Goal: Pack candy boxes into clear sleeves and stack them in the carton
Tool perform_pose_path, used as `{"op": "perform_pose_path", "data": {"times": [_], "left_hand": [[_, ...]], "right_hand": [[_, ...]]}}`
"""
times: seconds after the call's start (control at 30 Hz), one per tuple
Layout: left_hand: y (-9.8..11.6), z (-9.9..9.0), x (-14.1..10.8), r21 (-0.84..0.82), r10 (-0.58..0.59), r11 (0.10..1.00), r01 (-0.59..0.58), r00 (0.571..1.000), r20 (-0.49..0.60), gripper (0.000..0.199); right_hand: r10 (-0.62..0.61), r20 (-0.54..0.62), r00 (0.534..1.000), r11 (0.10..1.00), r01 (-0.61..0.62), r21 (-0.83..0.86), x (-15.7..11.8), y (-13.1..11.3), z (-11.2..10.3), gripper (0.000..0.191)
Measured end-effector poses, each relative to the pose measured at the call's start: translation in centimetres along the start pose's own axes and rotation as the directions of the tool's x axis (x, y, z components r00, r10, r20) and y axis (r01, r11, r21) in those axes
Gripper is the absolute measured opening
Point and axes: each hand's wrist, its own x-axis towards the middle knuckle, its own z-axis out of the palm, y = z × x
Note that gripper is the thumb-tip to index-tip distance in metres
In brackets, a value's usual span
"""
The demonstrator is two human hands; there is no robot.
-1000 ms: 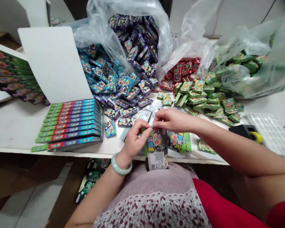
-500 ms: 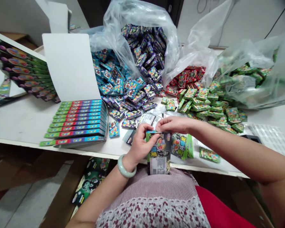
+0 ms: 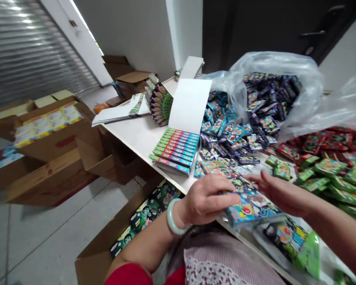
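A flat, colourful candy pack (image 3: 252, 202) in shiny clear wrapping is tilted over the table's front edge. My left hand (image 3: 206, 200) wraps round its near left side, thumb hidden. On the far side of the pack, my right hand (image 3: 287, 196) is open with fingers stretched out; whether its fingertips touch the wrapping I cannot tell. Below the right hand lies a black and green candy pack (image 3: 287, 237). Left of the held pack, a display box with a raised white flap (image 3: 190, 105) holds a row of similar packs (image 3: 176, 148).
Small blue candy boxes (image 3: 219, 118), purple ones (image 3: 273, 99), red ones (image 3: 329, 142) and green ones (image 3: 335, 178) lie heaped on the white table (image 3: 127, 132), some in clear bags. A carton (image 3: 91, 249) with printed packs stands below the edge. More cartons (image 3: 53, 166) occupy the floor at left.
The view has swung left, bringing the floor cartons and shutter into sight. The held pack has gone from upright to tilted, showing its colourful face. My right hand has left its top edge and opened.
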Motion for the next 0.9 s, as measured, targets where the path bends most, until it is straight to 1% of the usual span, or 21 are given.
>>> {"op": "perform_pose_path", "data": {"times": [0.03,0.07,0.1,0.13,0.17,0.2,0.23,0.27,0.3,0.33,0.37,0.4,0.43,0.5,0.6,0.73,0.8,0.9], "left_hand": [[-0.2,-0.4,-0.4,0.102,0.045,0.994,-0.049,0.998,0.035,0.03],[-0.6,-0.7,-1.0,0.196,0.063,0.978,-0.074,0.996,0.06,0.031],[-1.0,-1.1,-1.8,0.281,0.054,0.957,-0.071,0.996,0.069,0.033],[-1.6,-1.7,-2.7,0.355,0.023,0.934,-0.041,0.998,0.055,0.037],[-2.3,-2.4,-3.6,0.417,-0.025,0.909,0.016,1.0,0.016,0.042],[-3.2,-3.4,-4.6,0.471,-0.09,0.877,0.098,0.995,-0.041,0.046],[-4.1,-4.6,-5.5,0.521,-0.171,0.829,0.201,0.979,-0.106,0.047],[-5.2,-6.0,-6.3,0.563,-0.254,0.768,0.307,0.952,-0.172,0.045],[-6.4,-7.4,-7.0,0.602,-0.347,0.689,0.404,0.913,-0.215,0.04],[-7.6,-8.7,-7.5,0.639,-0.427,0.612,0.465,0.875,-0.228,0.034],[-8.8,-9.9,-8.0,0.661,-0.478,0.566,0.492,0.849,-0.223,0.03],[-9.9,-10.8,-8.3,0.679,-0.515,0.537,0.5,0.832,-0.205,0.028],[-10.9,-11.5,-8.5,0.689,-0.531,0.53,0.494,0.827,-0.185,0.027],[-12.5,-12.0,-8.7,0.702,-0.544,0.523,0.484,0.823,-0.162,0.025],[-13.7,-11.7,-8.9,0.718,-0.561,0.486,0.497,0.808,-0.18,0.022],[-14.1,-11.2,-9.0,0.715,-0.568,0.458,0.527,0.793,-0.22,0.02],[-14.2,-11.2,-9.1,0.706,-0.565,0.464,0.534,0.793,-0.229,0.02],[-14.0,-11.3,-9.5,0.691,-0.55,0.484,0.537,0.801,-0.237,0.019]], "right_hand": [[-0.005,0.028,1.0,0.998,0.003,0.057,0.9,-0.7,1.4,0.043],[-0.012,0.052,0.999,0.995,0.007,0.102,1.9,-1.3,2.8,0.044],[-0.039,0.049,0.998,0.993,0.033,0.111,2.9,-2.0,4.0,0.048],[-0.093,0.035,0.995,0.992,0.089,0.089,4.0,-2.6,5.1,0.052],[-0.167,0.024,0.986,0.985,0.165,0.05,5.1,-3.2,5.9,0.054],[-0.259,0.015,0.966,0.966,0.259,0.0,6.3,-3.8,6.6,0.053],[-0.36,0.007,0.933,0.931,0.36,-0.06,7.4,-4.4,7.1,0.052],[-0.46,-0.003,0.888,0.88,0.456,-0.131,8.6,-5.0,7.6,0.05],[-0.55,-0.011,0.835,0.817,0.535,-0.213,9.8,-5.6,8.0,0.048],[-0.623,-0.008,0.783,0.748,0.592,-0.3,10.9,-6.2,8.4,0.048],[-0.677,0.005,0.736,0.679,0.627,-0.382,12.1,-6.8,9.0,0.047],[-0.716,0.026,0.697,0.615,0.648,-0.45,13.2,-7.4,9.5,0.046],[-0.745,0.05,0.665,0.557,0.662,-0.501,14.2,-7.8,10.2,0.046],[-0.785,0.089,0.613,0.472,0.685,-0.555,16.1,-8.4,11.7,0.047],[-0.814,0.118,0.568,0.415,0.712,-0.566,18.0,-8.4,13.9,0.051],[-0.837,0.167,0.52,0.359,0.754,-0.55,19.4,-7.8,15.9,0.05],[-0.851,0.193,0.489,0.321,0.774,-0.546,19.8,-7.6,16.4,0.05],[-0.863,0.224,0.454,0.284,0.8,-0.529,20.3,-7.6,16.7,0.049]]}}
